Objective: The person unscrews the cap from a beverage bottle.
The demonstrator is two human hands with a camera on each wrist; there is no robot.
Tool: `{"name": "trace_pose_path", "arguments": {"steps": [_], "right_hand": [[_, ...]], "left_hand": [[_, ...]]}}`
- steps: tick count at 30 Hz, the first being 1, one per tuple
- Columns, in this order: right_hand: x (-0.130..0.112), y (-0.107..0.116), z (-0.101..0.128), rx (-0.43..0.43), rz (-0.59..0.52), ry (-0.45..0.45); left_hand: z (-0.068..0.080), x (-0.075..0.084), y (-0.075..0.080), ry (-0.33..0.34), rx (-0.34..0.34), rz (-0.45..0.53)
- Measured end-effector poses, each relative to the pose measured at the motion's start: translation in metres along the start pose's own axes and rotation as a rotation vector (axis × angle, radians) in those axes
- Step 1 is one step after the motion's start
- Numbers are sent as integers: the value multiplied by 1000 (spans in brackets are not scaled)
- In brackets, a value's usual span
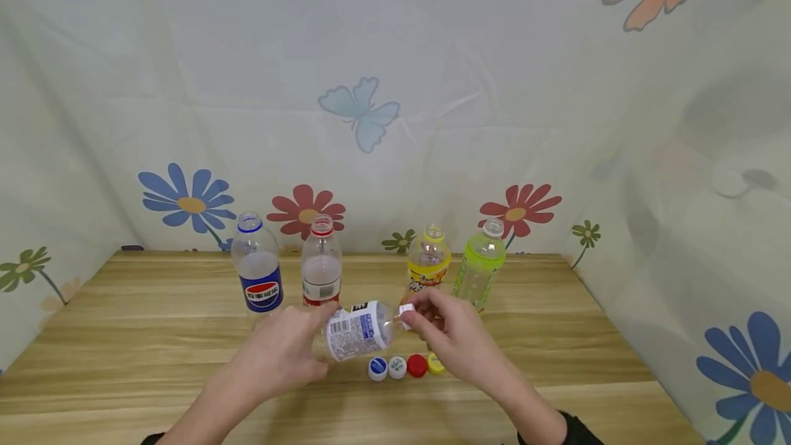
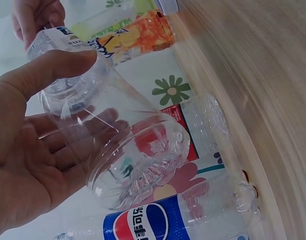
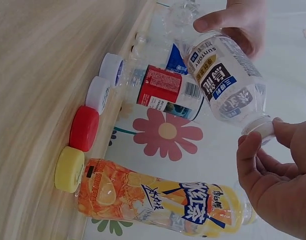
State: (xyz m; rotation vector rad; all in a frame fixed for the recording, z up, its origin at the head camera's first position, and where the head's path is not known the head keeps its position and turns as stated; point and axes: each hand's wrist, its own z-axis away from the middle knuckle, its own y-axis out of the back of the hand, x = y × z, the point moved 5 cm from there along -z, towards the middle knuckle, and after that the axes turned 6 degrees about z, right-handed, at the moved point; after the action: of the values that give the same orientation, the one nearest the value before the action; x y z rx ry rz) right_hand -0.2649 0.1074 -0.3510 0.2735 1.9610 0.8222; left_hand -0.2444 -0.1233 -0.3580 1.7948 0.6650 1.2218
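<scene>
Left hand (image 1: pixel 287 349) grips tilted bottle (image 1: pixel 358 330) — right hand (image 1: pixel 448 335) pinches cap (image 1: pixel 406 312).

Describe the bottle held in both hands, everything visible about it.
The held bottle is clear, thin plastic and looks empty, with a white label printed in blue and black. It lies roughly on its side above the table, neck toward the right. The left hand grips its base end; the right hand pinches its white cap, which sits at the neck. Four loose caps lie below it.
</scene>
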Motion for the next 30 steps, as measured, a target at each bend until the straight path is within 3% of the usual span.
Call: {"name": "trace_pose_path", "arguments": {"steps": [11, 30], "right_hand": [[-1, -2, 0, -4, -77, 44], [-5, -3, 1, 18, 10, 200]], "left_hand": [[1, 0, 3, 2, 16, -24], [2, 0, 3, 1, 35, -25]]}}
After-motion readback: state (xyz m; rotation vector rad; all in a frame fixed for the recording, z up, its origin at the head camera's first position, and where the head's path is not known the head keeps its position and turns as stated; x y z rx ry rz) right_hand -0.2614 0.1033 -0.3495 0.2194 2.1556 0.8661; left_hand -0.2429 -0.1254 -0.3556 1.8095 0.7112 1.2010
